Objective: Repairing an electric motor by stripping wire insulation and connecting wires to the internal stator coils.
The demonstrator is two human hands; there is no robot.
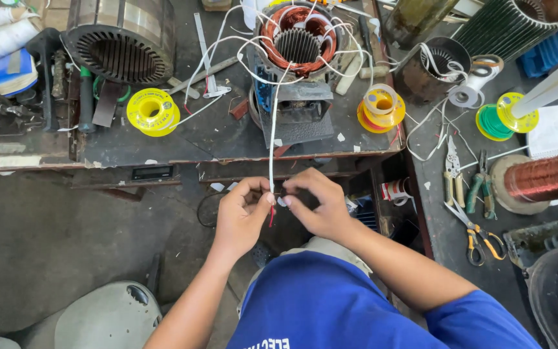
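Below the workbench edge, the left hand and right hand meet — fingertips of both pinched on a white sleeved wire running down from the copper-wound motor stator — scissors lying far right.

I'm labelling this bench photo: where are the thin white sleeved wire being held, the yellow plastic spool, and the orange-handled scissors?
thin white sleeved wire (272, 139), head view, mid-length.
yellow plastic spool (152, 111), head view, top flange.
orange-handled scissors (479, 240), head view, handles.
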